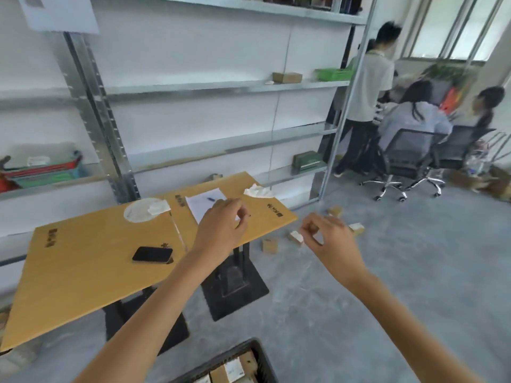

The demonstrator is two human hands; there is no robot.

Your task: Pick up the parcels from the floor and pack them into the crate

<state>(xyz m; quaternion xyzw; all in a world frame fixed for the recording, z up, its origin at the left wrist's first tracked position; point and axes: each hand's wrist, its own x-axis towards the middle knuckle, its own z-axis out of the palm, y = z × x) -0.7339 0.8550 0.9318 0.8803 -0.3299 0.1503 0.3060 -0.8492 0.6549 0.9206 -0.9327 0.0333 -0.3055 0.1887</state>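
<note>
Crate [258,352] sitting closest, part-packed. Left hand [221,225] and right hand [329,239] hovering loosely curled, empty, probably lining up for parcels [270,246] lying on floor [387,272] beside bench's [83,258] far corner.

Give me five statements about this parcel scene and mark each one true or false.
1. Several parcels lie on the floor past the table. True.
2. Both hands grip something. False: the left hand and right hand hold nothing, and their fingers are loosely curled.
3. The crate is empty. False: it already holds parcels.
4. A black phone lies on the table. True.
5. The pen lies on the floor. False: it rests on the paper on the table.
</note>
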